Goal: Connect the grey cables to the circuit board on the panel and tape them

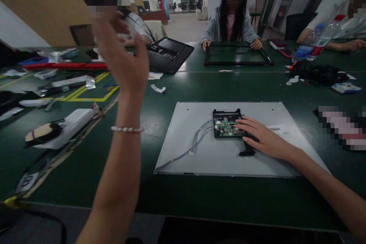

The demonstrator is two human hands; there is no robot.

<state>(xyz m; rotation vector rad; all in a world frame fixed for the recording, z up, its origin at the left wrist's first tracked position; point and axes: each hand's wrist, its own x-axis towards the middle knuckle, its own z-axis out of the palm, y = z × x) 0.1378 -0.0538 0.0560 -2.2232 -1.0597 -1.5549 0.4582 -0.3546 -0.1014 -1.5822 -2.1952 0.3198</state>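
A black plastic bracket (233, 116) bearing a green circuit board (227, 129) lies on a flat, pale-grey rectangular panel (206, 160); thin grey cables (178, 157) trail leftward.

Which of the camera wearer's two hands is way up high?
The left hand, with a pale beaded bracelet around its wrist. The right hand is low, over the green circuit board in a black plastic frame.

1. The near panel (206, 158) looks to me like smooth, matt grey metal.
2. On it I see a matt black plastic bracket (225, 116).
3. I read the table (217, 198) as smooth, with a soft sheen.
4. The far-right bottles (305, 47) look like clear, glossy plastic; the bag (318, 73), crinkled black film.
5. The bracelet (127, 129) shows me pearly beads.
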